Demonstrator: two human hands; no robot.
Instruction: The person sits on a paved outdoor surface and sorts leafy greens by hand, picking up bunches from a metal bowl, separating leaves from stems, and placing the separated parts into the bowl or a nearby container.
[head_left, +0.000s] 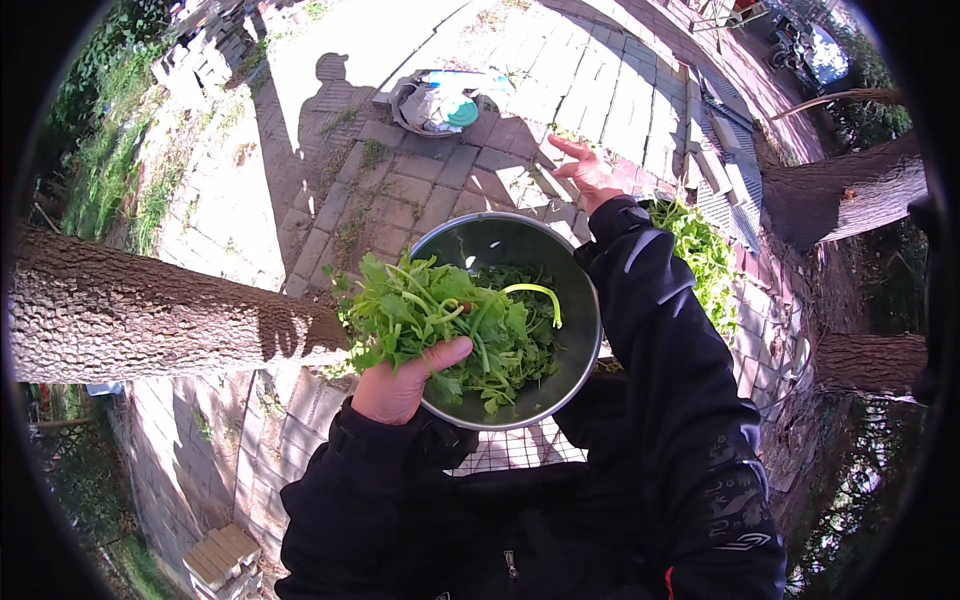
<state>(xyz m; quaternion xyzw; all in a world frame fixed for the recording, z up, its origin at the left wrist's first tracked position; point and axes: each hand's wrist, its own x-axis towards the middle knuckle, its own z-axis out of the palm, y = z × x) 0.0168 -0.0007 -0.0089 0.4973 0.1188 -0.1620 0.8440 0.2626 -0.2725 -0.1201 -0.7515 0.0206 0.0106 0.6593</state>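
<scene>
My left hand (409, 381) grips a bunch of leafy green stems (420, 307), its thumb lying across them. The bunch is over the left side of a round metal bowl (585, 352), and one pale bent stem arches out across the bowl. Darker loose greens (517, 277) lie inside, partly hidden by the bunch. Past the bowl's far right rim, my right hand (589, 174) is stretched out with its fingers apart, holding nothing. A heap of green leafy stalks (697, 255) rests on the paving to the right, partly covered by my right sleeve.
A basin (409, 112) with crumpled light material and a turquoise round item stands ahead on brick paving (420, 169). Tree trunks rise at left (172, 307) and right (847, 191). Bricks lie on corrugated sheets (739, 187); more bricks (221, 559) are stacked at lower left.
</scene>
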